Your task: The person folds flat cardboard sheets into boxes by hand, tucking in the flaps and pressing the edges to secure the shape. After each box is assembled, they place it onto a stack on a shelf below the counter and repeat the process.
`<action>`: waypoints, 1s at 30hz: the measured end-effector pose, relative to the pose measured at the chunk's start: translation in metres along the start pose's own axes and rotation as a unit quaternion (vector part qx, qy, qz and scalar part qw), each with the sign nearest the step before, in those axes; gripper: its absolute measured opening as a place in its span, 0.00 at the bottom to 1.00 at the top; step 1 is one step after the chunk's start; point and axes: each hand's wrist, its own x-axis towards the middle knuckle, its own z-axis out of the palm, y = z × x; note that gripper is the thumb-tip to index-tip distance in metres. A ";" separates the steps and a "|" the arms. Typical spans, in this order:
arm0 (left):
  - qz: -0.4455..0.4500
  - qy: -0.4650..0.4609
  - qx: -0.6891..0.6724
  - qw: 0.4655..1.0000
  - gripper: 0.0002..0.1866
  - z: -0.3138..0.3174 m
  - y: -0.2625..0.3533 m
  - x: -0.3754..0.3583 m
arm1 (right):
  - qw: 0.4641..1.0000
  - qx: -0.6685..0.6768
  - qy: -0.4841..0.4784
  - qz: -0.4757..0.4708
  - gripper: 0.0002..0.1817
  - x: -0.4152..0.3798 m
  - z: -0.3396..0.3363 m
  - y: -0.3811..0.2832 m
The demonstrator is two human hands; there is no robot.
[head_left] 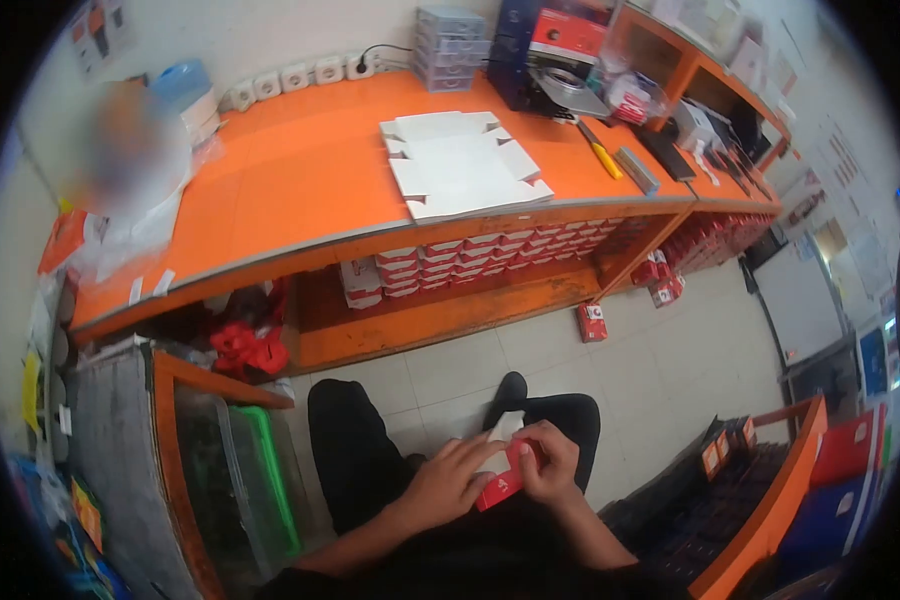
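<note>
Above my lap I hold a small red-and-white cardboard box [502, 487], with a pale flap standing up at its far end. My left hand [448, 485] grips the box's left side, fingers laid across its white part. On the other side, my right hand [550, 462] is closed with thumb and bent fingers at the box's upper right edge. Parts of the box are hidden by my fingers. Beyond my knees, a stack of flat white die-cut cardboard sheets [460, 165] lies on the orange workbench [280, 170].
Rows of red-and-white boxes [480, 258] fill the shelf beneath the bench. Another red box [592, 322] stands on the tiled floor. A yellow-handled knife [606, 160] lies on the bench. A wooden-framed cabinet [175, 450] is at my left, an orange-edged drawer [760, 500] at my right.
</note>
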 end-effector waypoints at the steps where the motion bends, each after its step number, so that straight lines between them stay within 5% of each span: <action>1: 0.003 -0.026 -0.028 0.999 0.33 0.002 0.002 0.000 | 1.000 0.002 0.018 0.008 0.06 0.004 0.000 -0.007; 8: 0.035 0.013 0.084 0.996 0.40 0.034 0.011 -0.002 | 0.993 -0.026 0.084 -0.080 0.07 0.006 0.007 -0.015; 10: 0.064 0.103 0.057 0.991 0.39 0.051 -0.008 -0.006 | 0.996 -0.036 0.054 -0.053 0.12 -0.002 -0.001 -0.008; 14: 0.096 0.140 0.082 0.982 0.32 0.040 -0.031 0.000 | 0.992 -0.060 -0.055 -0.100 0.23 0.005 -0.030 -0.003; 16: -0.006 0.290 -0.184 0.939 0.27 0.032 -0.034 0.008 | 0.990 -0.116 0.019 -0.074 0.23 0.004 -0.046 -0.002; 18: -0.060 0.309 -0.303 0.900 0.24 0.017 -0.066 0.004 | 0.991 -0.099 0.082 -0.045 0.20 0.000 -0.056 0.014; 19: -0.122 0.333 -0.416 0.837 0.22 0.010 -0.069 0.007 | 0.994 0.043 0.088 0.041 0.19 -0.002 -0.059 0.022; 21: -0.130 0.310 -0.485 0.807 0.21 0.006 -0.054 0.013 | 0.929 0.318 0.037 0.186 0.18 -0.009 -0.064 0.025; 25: -0.165 0.244 -0.604 0.740 0.21 0.026 -0.043 0.016 | 0.950 0.305 -0.010 0.074 0.22 -0.018 -0.037 0.007; 30: -0.205 0.261 -0.611 0.719 0.21 0.030 -0.038 0.011 | 0.985 0.161 -0.012 0.065 0.29 -0.010 -0.043 0.000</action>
